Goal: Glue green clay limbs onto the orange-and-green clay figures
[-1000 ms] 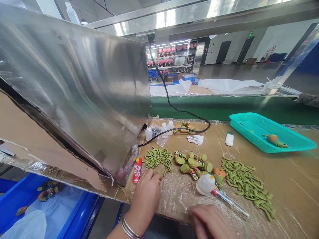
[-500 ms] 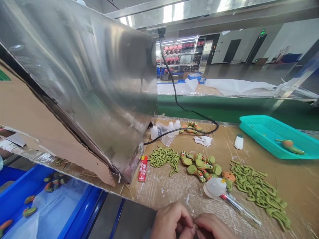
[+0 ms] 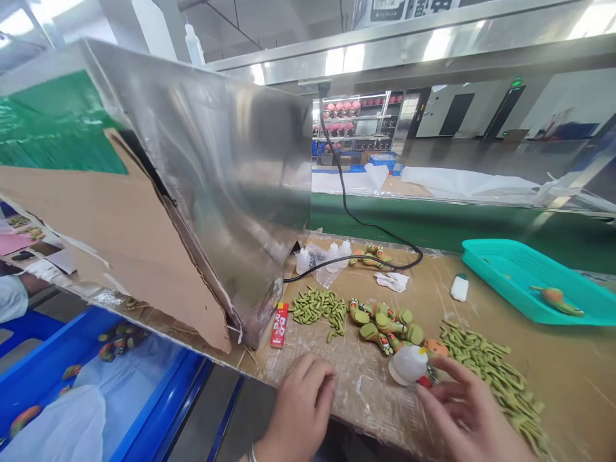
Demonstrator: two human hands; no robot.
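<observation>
My right hand (image 3: 469, 407) reaches over the bench with thumb and fingers apart, beside a squat translucent squeeze bottle (image 3: 408, 364) with a yellow tip. Under that hand, a red object shows only in part. My left hand (image 3: 305, 398) is closed near the bench's front edge, and whatever its curled fingers hold is hidden. Ahead of the hands lies a cluster of green and orange figure pieces (image 3: 382, 324). Short green clay-like strips (image 3: 317, 305) are heaped on its left, and longer green strips (image 3: 481, 359) spread out on its right, partly behind my right hand.
A red packet (image 3: 279, 325) lies by the metal hood (image 3: 240, 186). Small bottles (image 3: 332, 256), a black cable (image 3: 375, 260) and crumpled tissue (image 3: 392, 281) are farther back. A turquoise basket (image 3: 524, 301) stands right. Blue bins (image 3: 158, 398) sit low left; another person's arm (image 3: 36, 284) shows.
My hands were together at the bench's front edge. They have separated: the left has moved left, the right has opened and moved right to the squeeze bottle. The camera view has shifted.
</observation>
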